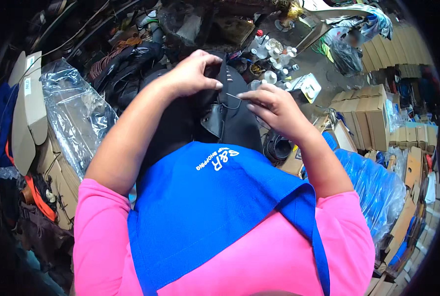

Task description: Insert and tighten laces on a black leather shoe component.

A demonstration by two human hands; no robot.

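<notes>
Over my lap, my left hand (194, 75) pinches the upper part of a black leather piece (213, 121), thumb and fingers closed on its edge. Its lower part hangs down between my knees, and its full shape is hard to make out against my dark trousers. My right hand (273, 104) is closed, with a thin needle (233, 95) between thumb and fingertips. The needle points toward the left hand's thumb. A dark thread loops below the needle, next to the leather.
A blue apron (200, 197) covers my lap. Ahead right stand several plastic bottles (274, 54). Stacked cardboard (360, 111) and a blue plastic-wrapped bundle (373, 182) lie to the right. On the left are clear plastic wrapping (76, 103) and a cardboard piece (30, 113).
</notes>
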